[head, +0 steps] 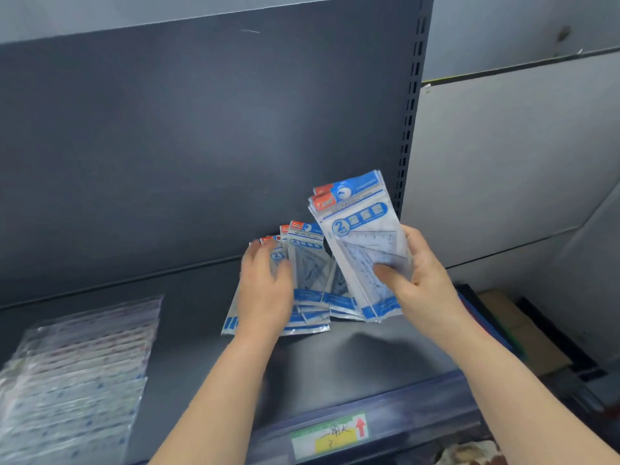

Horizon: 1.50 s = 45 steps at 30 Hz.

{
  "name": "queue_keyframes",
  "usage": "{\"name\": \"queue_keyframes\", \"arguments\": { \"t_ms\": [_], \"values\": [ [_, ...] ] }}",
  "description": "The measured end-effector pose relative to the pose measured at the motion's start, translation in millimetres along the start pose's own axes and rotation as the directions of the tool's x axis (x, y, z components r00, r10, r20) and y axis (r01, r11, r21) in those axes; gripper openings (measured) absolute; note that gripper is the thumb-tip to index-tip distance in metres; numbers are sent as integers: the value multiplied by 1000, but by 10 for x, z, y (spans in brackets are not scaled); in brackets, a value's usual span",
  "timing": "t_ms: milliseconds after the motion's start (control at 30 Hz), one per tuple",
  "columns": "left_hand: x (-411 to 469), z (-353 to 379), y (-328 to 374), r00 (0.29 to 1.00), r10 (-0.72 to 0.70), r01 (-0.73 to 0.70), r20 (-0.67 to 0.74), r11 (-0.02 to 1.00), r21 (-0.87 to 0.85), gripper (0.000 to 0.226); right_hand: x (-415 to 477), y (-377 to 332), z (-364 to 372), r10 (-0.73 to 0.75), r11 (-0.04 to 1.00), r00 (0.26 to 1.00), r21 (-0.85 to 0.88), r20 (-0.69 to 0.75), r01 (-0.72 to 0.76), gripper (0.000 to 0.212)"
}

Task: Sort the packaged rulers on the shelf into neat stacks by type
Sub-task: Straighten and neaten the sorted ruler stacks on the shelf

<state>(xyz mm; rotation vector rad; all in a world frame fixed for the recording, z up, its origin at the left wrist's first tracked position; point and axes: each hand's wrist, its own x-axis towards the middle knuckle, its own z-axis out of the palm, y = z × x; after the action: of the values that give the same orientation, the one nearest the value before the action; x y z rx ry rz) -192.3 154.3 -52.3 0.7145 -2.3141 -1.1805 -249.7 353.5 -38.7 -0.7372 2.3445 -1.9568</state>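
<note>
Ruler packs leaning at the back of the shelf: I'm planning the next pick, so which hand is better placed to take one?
Probably the left. The left hand is right on the leaning packs, while the right hand is full, gripping a raised bundle of packs.
</note>
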Motion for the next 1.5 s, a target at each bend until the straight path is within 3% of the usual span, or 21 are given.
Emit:
{"name": "queue_keyframes", "arguments": {
  "t_ms": [67, 100, 133, 200, 333, 500, 667, 833, 967, 1100, 1167, 1200, 1267, 1333, 1400, 1467, 1500],
  "values": [
    [-163, -209, 89, 952, 34, 113, 304, 885, -453, 52, -41, -11, 149, 25, 964, 999, 263, 25, -30, 41],
    [-243, -270, 126, 892, 107, 169, 439, 822, -544, 56, -77, 6, 238, 38, 942, 998, 333, 48, -51, 40],
    [-308, -288, 150, 853, 187, 155, 487, 801, -578, 57, -111, 31, 329, 43, 927, 996, 369, 84, -71, 40],
    [-418, -267, 183, 858, 231, 107, 459, 794, -599, 52, -196, 62, 485, 61, 921, 980, 368, 190, -129, 38],
    [-574, -204, 39, 924, 120, 112, 364, 823, -556, 41, -331, 130, 561, 124, 957, 929, 207, 348, -204, 45],
    [-653, -261, -37, 936, 74, 176, 345, 748, -639, 42, -401, 48, 562, 82, 980, 928, 138, 363, -141, 45],
    [-504, -470, 62, 964, 119, 82, 239, 721, -689, 50, -173, -134, 449, -20, 999, 952, -41, 306, 34, 41],
    [-547, -387, 122, 943, 164, 71, 289, 749, -658, 43, -252, 23, 546, 77, 979, 917, 145, 392, -145, 51],
    [-607, -293, 183, 928, 155, 106, 339, 761, -640, 39, -341, 112, 560, 84, 968, 921, 188, 380, -165, 50],
    [-571, -313, 275, 919, 127, 132, 373, 793, -595, 40, -325, 90, 490, 103, 980, 915, 116, 390, -160, 43],
    [-519, -422, 344, 950, 122, 82, 286, 790, -608, 43, -278, 16, 416, 63, 998, 915, -16, 398, -62, 34],
    [-476, -498, 366, 977, 115, 13, 182, 813, -582, 47, -244, -48, 371, 54, 991, 908, -135, 415, 3, 29],
    [-391, -661, 368, 986, 148, -166, -76, 912, -374, 65, -171, -194, 276, 44, 901, 892, -404, 450, 159, 25],
    [-365, -778, 350, 924, 361, -369, -128, 929, -38, 77, -125, -342, 219, 30, 773, 876, -567, 482, 286, 22],
    [-329, -796, 287, 841, 527, -535, 123, 778, 329, 75, -104, -443, 237, 31, 653, 851, -655, 524, 380, 19],
    [-340, -734, 259, 825, 382, -564, 417, 609, 558, 58, -99, -456, 316, 65, 549, 803, -693, 593, 467, 23],
    [-366, -687, 232, 825, 290, -559, 485, 548, 622, 46, -110, -421, 368, 84, 527, 771, -685, 631, 503, 24]
  ]
}}
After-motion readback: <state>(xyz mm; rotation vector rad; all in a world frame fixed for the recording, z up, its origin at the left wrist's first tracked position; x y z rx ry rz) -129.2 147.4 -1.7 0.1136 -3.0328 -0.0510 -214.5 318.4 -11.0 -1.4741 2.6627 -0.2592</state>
